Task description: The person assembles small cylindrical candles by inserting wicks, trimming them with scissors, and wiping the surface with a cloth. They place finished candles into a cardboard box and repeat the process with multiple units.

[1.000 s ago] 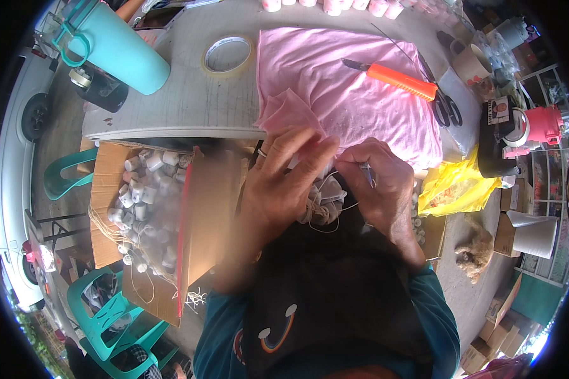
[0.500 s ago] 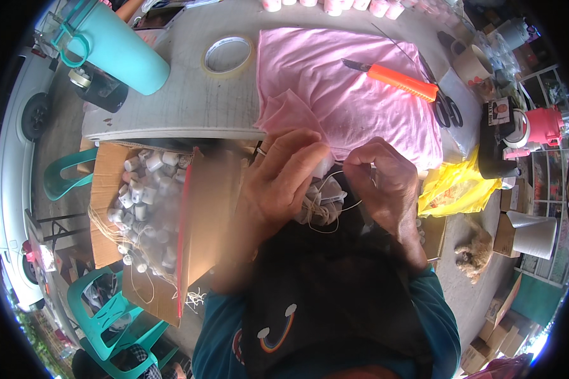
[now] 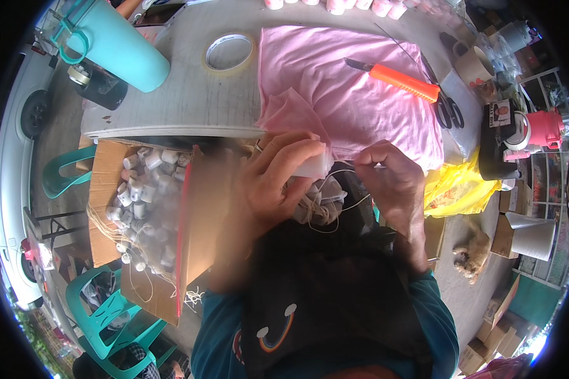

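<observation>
1. Head view: both hands work close together just below the near edge of the bench (image 3: 189, 107), over the person's dark lap.
2. Left hand (image 3: 278, 180): fingers curled, grip pressed on a small white block (image 3: 313, 165). The block is pale, roughly rectangular, with soft edges; only its right part shows past the fingertips.
3. Right hand (image 3: 392, 183): thumb and forefinger pinched together on a thin pale string (image 3: 344, 170) that runs leftward to the white block. The string is fine and light-coloured; it loops down over the lap.
4. Beneath the hands lies a small heap of similar white pieces with strings (image 3: 322, 205), tangled together, resting on the dark cloth.
5. Left of the hands: an open cardboard box (image 3: 107, 208) holding many small white cylinders (image 3: 142, 189), partly covered by a clear plastic bag with a red edge.
6. On the bench: a pink cloth (image 3: 360, 88) with one corner folded up near the left hand, an orange-handled knife (image 3: 401, 81) on the cloth, a tape roll (image 3: 229, 52), and a teal tumbler (image 3: 117, 44).
</observation>
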A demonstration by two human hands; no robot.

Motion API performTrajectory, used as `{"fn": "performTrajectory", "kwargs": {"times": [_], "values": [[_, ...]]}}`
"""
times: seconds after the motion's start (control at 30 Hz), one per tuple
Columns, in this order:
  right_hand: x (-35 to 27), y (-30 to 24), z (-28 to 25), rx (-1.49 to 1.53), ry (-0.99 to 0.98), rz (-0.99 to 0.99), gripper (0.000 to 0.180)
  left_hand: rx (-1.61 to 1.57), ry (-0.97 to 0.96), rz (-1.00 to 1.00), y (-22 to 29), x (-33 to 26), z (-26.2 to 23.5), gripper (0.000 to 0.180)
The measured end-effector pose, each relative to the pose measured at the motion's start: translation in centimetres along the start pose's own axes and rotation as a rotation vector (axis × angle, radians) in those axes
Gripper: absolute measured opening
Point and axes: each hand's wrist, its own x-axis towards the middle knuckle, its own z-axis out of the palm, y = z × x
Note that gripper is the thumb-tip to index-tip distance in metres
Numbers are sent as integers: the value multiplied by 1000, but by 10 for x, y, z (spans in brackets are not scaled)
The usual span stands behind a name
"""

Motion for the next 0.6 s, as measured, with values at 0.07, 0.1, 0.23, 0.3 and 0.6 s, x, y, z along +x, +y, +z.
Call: {"fn": "performTrajectory", "kwargs": {"times": [0.07, 0.1, 0.23, 0.3, 0.6], "values": [[0, 0, 1, -8, 4, -5, 14, -46, -29, -19, 1, 0, 0, 47], [0, 0, 1, -18, -3, 11, 14, -50, -34, -12, 1, 0, 0, 46], [-1, -1, 4, 16, 7, -22, 16, -47, -49, -14, 1, 1, -1, 44], [-1, 0, 4, 50, -45, -8, 18, -45, -52, -4, 0, 2, -2, 44], [-1, -5, 1, -120, -43, -72, 12, -59, -65, 17, 3, 4, -1, 39]]}}
